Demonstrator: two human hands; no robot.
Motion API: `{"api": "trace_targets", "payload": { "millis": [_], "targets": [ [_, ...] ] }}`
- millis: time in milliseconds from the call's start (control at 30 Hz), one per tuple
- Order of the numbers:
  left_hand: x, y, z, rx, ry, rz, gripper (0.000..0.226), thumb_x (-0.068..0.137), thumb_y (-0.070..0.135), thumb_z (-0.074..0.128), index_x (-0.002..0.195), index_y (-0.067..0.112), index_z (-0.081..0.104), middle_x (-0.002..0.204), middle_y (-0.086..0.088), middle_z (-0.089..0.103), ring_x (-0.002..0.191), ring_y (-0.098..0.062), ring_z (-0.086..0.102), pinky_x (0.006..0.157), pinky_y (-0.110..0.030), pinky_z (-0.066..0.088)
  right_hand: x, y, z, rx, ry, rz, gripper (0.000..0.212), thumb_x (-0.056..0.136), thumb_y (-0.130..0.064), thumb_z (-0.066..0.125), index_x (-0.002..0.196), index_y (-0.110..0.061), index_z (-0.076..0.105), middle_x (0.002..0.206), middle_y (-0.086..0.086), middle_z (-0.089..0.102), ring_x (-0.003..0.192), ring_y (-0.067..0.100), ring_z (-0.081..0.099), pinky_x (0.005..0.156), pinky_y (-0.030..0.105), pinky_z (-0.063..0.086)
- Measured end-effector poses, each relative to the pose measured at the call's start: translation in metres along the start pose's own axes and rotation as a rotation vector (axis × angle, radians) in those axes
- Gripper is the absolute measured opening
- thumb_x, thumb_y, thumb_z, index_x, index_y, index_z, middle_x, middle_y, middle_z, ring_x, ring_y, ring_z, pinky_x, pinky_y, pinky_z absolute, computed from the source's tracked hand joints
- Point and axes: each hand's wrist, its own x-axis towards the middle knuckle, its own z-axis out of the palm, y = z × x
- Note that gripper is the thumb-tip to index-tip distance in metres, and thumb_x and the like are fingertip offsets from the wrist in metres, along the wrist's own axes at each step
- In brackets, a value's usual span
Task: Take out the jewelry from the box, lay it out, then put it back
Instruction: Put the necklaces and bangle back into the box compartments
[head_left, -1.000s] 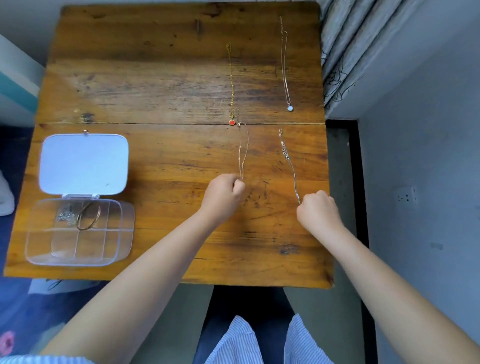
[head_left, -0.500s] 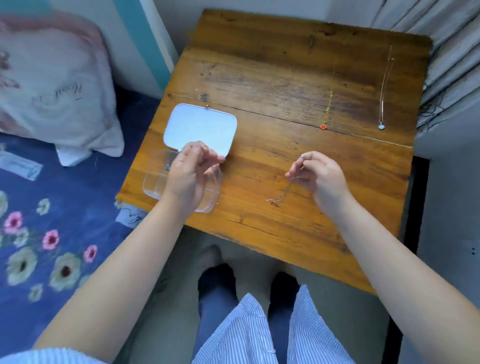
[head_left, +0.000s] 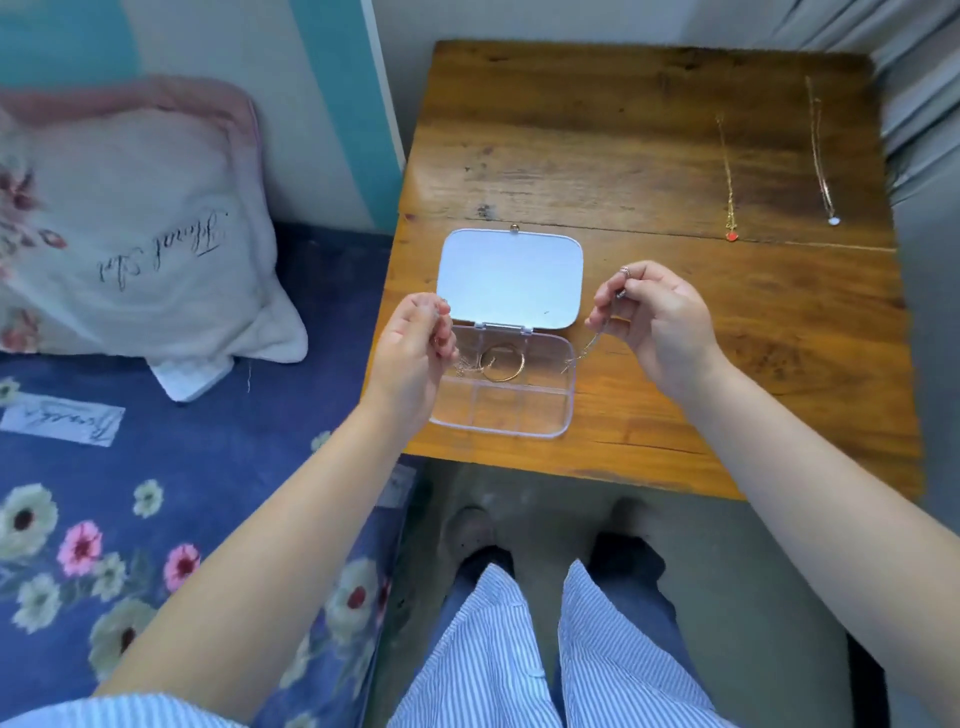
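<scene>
In the head view, a clear plastic compartment box (head_left: 506, 400) with its white lid (head_left: 509, 280) folded back lies on the near left part of a worn wooden table (head_left: 623, 156). The left hand (head_left: 410, 358) hovers over the box's left edge, fingertips pinched on a thin chain that is barely visible. The right hand (head_left: 660, 322) pinches a fine silver chain (head_left: 589, 343) dangling to the box's right rim. A gold bangle (head_left: 503, 364) lies in a rear compartment, beside a small tangle, possibly earrings. Far right lie a gold necklace with red heart pendant (head_left: 730, 182) and a pale-pendant necklace (head_left: 823, 166).

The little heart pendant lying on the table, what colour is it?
Red, on the gold chain; the pendant shows in the head view.
</scene>
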Motion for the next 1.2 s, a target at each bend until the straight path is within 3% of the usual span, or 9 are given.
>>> {"api": "trace_targets", "payload": {
  "millis": [300, 400, 600, 667, 767, 900, 1033, 1133, 1200],
  "targets": [
    [0.013, -0.004, -0.033, 0.232, -0.137, -0.078, 0.040, 0.102, 0.004, 0.027, 0.070, 0.018, 0.047, 0.043, 0.017, 0.049, 0.042, 0.004, 0.043, 0.053, -0.012, 0.037, 0.016, 0.028, 0.029, -0.061, 0.125, -0.008, 0.040, 0.092, 0.008, 0.024, 0.064, -0.011, 0.045, 0.041, -0.008, 0.060, 0.041, 0.006, 0.056, 0.049, 0.016, 0.051],
    [0.010, -0.014, -0.047, 0.339, -0.158, -0.122, 0.039, 0.101, 0.003, 0.031, 0.069, 0.017, 0.048, 0.060, 0.008, 0.049, 0.055, 0.000, 0.048, 0.064, -0.016, 0.040, 0.025, 0.047, 0.028, -0.219, 0.197, 0.017, 0.042, 0.090, 0.011, 0.025, 0.062, -0.012, 0.046, 0.056, 0.003, 0.055, 0.040, 0.000, 0.056, 0.052, 0.014, 0.049],
    [0.025, -0.055, -0.068, 1.318, -0.315, -0.060, 0.025, 0.098, 0.018, 0.046, 0.090, 0.004, 0.066, 0.108, -0.011, 0.054, 0.112, -0.023, 0.042, 0.093, -0.032, 0.034, 0.042, 0.089, 0.024, -1.323, 0.169, -0.070, 0.015, 0.084, 0.003, 0.049, 0.079, 0.006, 0.062, 0.082, 0.026, 0.064, 0.083, 0.035, 0.058, 0.068, 0.037, 0.041],
    [0.027, -0.062, -0.069, 1.507, -0.255, 0.032, 0.029, 0.096, 0.024, 0.050, 0.101, 0.003, 0.069, 0.134, -0.010, 0.046, 0.132, -0.025, 0.030, 0.106, -0.035, 0.030, 0.044, 0.104, 0.023, -1.723, 0.155, -0.299, 0.008, 0.061, 0.008, 0.066, 0.059, 0.001, 0.064, 0.063, 0.019, 0.065, 0.068, 0.035, 0.062, 0.058, 0.035, 0.047],
    [0.028, -0.067, -0.065, 1.697, -0.266, 0.105, 0.031, 0.095, 0.030, 0.050, 0.106, 0.007, 0.068, 0.148, -0.008, 0.031, 0.140, -0.025, 0.019, 0.109, -0.036, 0.027, 0.045, 0.114, 0.019, -1.962, 0.147, -0.419, 0.009, 0.032, 0.001, 0.056, 0.036, -0.007, 0.057, 0.050, 0.009, 0.058, 0.064, 0.026, 0.051, 0.059, 0.026, 0.038],
    [0.029, -0.069, -0.059, 1.779, -0.244, 0.083, 0.028, 0.093, 0.027, 0.054, 0.110, 0.007, 0.065, 0.151, -0.007, 0.025, 0.142, -0.026, 0.015, 0.112, -0.038, 0.023, 0.043, 0.119, 0.005, -1.960, 0.202, -0.433, 0.015, 0.035, 0.007, 0.065, 0.041, -0.005, 0.058, 0.057, 0.013, 0.059, 0.071, 0.023, 0.029, 0.064, 0.034, 0.020],
    [0.030, -0.065, -0.053, 1.819, -0.248, 0.145, 0.024, 0.092, 0.014, 0.052, 0.112, 0.005, 0.062, 0.147, -0.011, 0.033, 0.138, -0.027, 0.022, 0.108, -0.037, 0.028, 0.025, 0.111, -0.012, -1.710, 0.121, -0.455, 0.015, 0.049, 0.004, 0.076, 0.054, -0.003, 0.064, 0.066, 0.014, 0.066, 0.080, 0.027, 0.047, 0.069, 0.039, 0.048],
    [0.035, -0.059, -0.029, 1.826, -0.274, 0.211, 0.019, 0.084, 0.006, 0.061, 0.101, 0.003, 0.066, 0.129, -0.013, 0.053, 0.123, -0.031, 0.044, 0.089, -0.037, 0.044, 0.014, 0.092, -0.032, -1.377, 0.270, -0.307, 0.014, 0.073, 0.000, 0.057, 0.077, 0.002, 0.069, 0.084, 0.021, 0.069, 0.088, 0.040, 0.061, 0.077, 0.045, 0.049],
    [0.046, -0.054, 0.000, 1.826, -0.341, 0.279, 0.024, 0.052, 0.003, 0.084, 0.072, 0.005, 0.071, 0.091, -0.013, 0.070, 0.086, -0.032, 0.066, 0.058, -0.035, 0.052, 0.014, 0.073, -0.053, -1.246, 0.416, -0.135, 0.019, 0.083, 0.001, 0.054, 0.097, 0.005, 0.066, 0.104, 0.023, 0.066, 0.106, 0.038, 0.053, 0.092, 0.040, 0.042]
  ]
}}
